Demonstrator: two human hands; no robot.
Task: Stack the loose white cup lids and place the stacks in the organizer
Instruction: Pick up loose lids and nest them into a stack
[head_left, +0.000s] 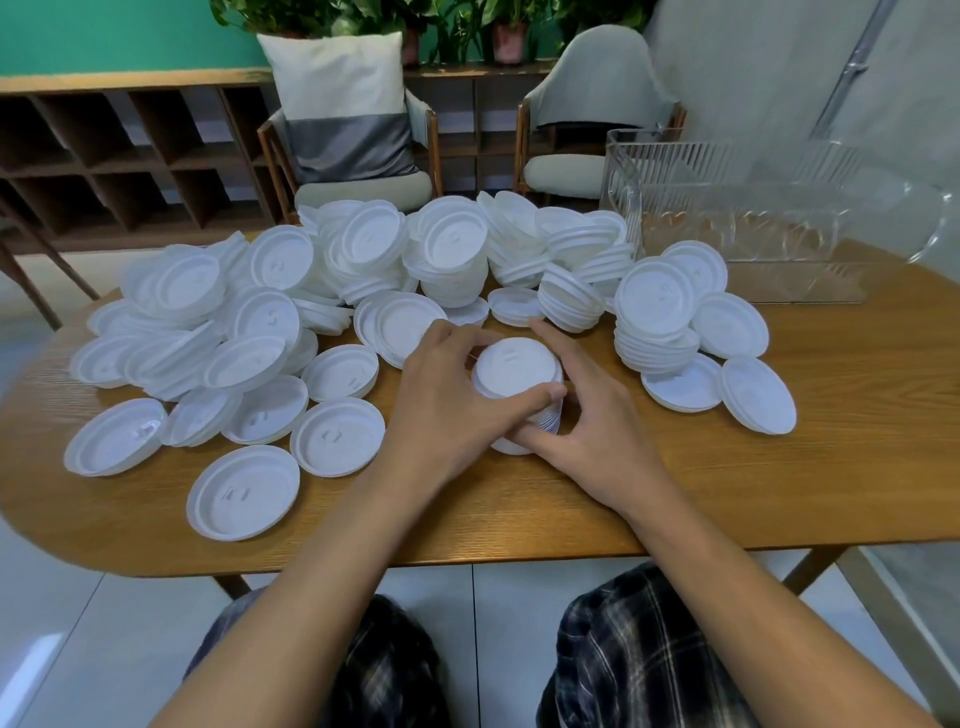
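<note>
A stack of white cup lids (517, 366) stands on the wooden table (675, 493) in front of me. My left hand (447, 405) wraps its left side, thumb across the front. My right hand (592, 410) grips its right side and base. A big heap of loose white lids (322, 291) covers the table's left and far middle. A shorter stack (657, 322) sits to the right, with single lids beside it. The clear ribbed organizer (737, 218) stands at the far right, with no lids showing inside.
Two chairs (587, 130) stand behind the table, one with a white and grey cushion (343, 104). Wooden shelving (104, 156) runs along the back wall. Single lids lie near the table's front left (244, 491). My knees in plaid fabric (623, 649) are below the table edge.
</note>
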